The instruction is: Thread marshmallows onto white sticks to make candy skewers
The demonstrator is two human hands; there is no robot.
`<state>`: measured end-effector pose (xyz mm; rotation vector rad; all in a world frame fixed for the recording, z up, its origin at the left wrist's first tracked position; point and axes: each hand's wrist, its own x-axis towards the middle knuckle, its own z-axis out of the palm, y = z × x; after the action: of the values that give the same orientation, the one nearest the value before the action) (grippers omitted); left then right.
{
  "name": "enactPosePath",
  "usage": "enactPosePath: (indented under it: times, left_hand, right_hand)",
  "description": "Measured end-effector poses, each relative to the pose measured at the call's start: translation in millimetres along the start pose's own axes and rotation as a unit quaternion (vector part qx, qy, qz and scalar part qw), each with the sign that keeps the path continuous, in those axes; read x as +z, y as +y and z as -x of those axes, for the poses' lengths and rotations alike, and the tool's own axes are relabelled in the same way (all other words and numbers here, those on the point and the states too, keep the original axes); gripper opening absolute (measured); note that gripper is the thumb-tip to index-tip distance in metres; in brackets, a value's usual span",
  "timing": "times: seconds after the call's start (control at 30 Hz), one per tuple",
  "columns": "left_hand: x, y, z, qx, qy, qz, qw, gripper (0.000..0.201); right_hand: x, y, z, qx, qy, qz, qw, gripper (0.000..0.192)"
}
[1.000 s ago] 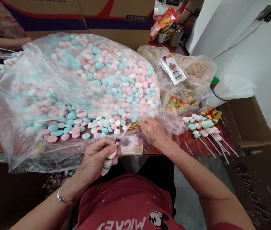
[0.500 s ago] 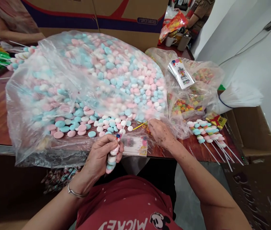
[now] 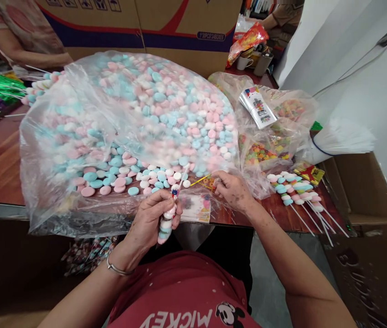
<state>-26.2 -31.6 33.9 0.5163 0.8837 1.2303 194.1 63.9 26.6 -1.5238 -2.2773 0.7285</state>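
Note:
My left hand [image 3: 152, 214] is closed around a marshmallow skewer [image 3: 166, 226] in a clear printed wrapper. Its pink, white and blue pieces hang below the fingers, and the white stick points up past the gathered wrapper neck. To the right, my right hand [image 3: 233, 190] pinches one end of a yellow twist tie [image 3: 200, 180] just above the table. Loose marshmallows [image 3: 133, 191] lie in front of a big clear plastic bag [image 3: 48, 159] full of pink, white and blue ones. Between the hands is a stack of printed wrappers [image 3: 196, 207].
Bags of colourful gummies [image 3: 265, 152] lie at right with another wrapper stack [image 3: 258, 107]. Several unwrapped skewers [image 3: 292, 189] rest near the right edge, by a bundle of white sticks [image 3: 343, 136]. A large carton [image 3: 179, 50] stands behind; an open box [image 3: 18, 269] sits below left.
My right hand has drawn back slightly and lifted, now with a yellow twist tie between the fingertips. My left hand and the skewer have shifted a little to the right in view.

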Motion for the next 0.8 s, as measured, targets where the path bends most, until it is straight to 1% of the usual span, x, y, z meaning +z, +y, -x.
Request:
enactPosePath:
  times: [0.07, 0.13, 0.2, 0.27, 0.37, 0.43, 0.57, 0.67, 0.8]
  left_hand:
    - [-1.5, 0, 1, 0.005, 0.002, -0.002, 1.000, 0.020]
    - [-4.2, -1, 2, 0.007, 0.003, -0.004, 1.000, 0.020]
    - [-7.5, -3, 4, 0.005, 0.000, -0.001, 1.000, 0.021]
    - [-10.5, -5, 5, 0.005, -0.006, 0.002, 1.000, 0.020]
    - [-13.5, -7, 7, 0.006, -0.009, 0.003, 1.000, 0.020]
    - [-14.9, -8, 8, 0.003, -0.009, 0.004, 1.000, 0.021]
    - [-17.3, -11, 7, -0.004, -0.008, 0.004, 1.000, 0.022]
    - [-17.9, -13, 6, -0.009, -0.004, 0.010, 1.000, 0.022]
    - [-16.8, -14, 7, -0.012, -0.003, 0.011, 1.000, 0.022]
  right_hand:
    - [-2, -1, -1, -0.004, 0.005, 0.047, 0.999, 0.032]
    - [-4, -4, -3, -0.027, 0.003, 0.087, 0.996, 0.032]
    - [-5, -10, -6, -0.060, -0.018, 0.119, 0.991, 0.032]
    - [-5, -18, -10, -0.069, -0.057, 0.160, 0.983, 0.030]
    - [-4, -33, -15, -0.042, -0.116, 0.234, 0.964, 0.027]
    - [-1, -40, -17, -0.039, -0.137, 0.269, 0.952, 0.026]
    - [10, -47, -18, -0.046, -0.144, 0.308, 0.939, 0.026]
    - [16, -51, -21, -0.012, -0.157, 0.317, 0.935, 0.028]
    - [14, -59, -25, 0.029, -0.178, 0.316, 0.932, 0.028]
